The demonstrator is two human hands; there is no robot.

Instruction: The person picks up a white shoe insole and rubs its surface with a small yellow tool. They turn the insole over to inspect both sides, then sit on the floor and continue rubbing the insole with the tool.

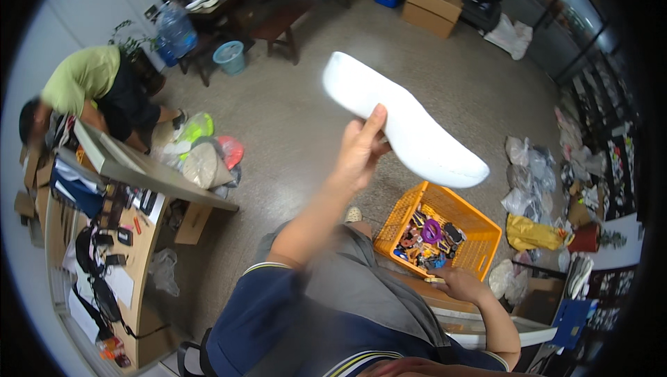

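A white shoe sole (410,123), long and curved with a smooth face, is held up at the middle of the view. My left hand (361,148) grips it near its middle edge, thumb on the face and the other fingers behind. Below it stands an orange plastic crate (486,221) with a jumble of small coloured pieces inside, among them a purple ring (431,231). My right hand (462,285) is at the crate's near edge with its fingers bent; a small pale thing shows at the fingertips, too small to name.
At left, a person in a yellow-green shirt (87,78) bends behind a desk (149,238) with scattered items. Filled plastic bags (208,163) lie nearby. Bagged goods (531,176) and a yellow sack (531,232) are at right. Cardboard boxes (431,10) stand at the back.
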